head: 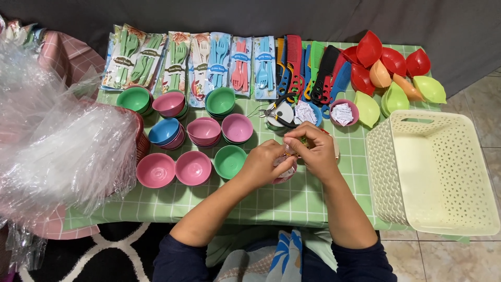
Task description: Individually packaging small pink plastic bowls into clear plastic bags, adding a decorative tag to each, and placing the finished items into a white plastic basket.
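Note:
Both my hands meet over the middle of a low table with a green checked cloth (271,201). My left hand (263,164) cups a small pink bowl (286,172) wrapped in clear plastic. My right hand (315,149) pinches the top of that wrap, with a bit of green showing between the fingers. Most of the bowl is hidden by my fingers. Just beyond my hands lie pliers (276,112) on a round tin.
Pink, green and blue small bowls (193,167) stand to the left. Packs of plastic cutlery (177,60) and combs (308,68) line the far edge. Leaf-shaped dishes (389,70) sit at far right, a cream basket (436,172) at right, clear plastic bags (57,141) at left.

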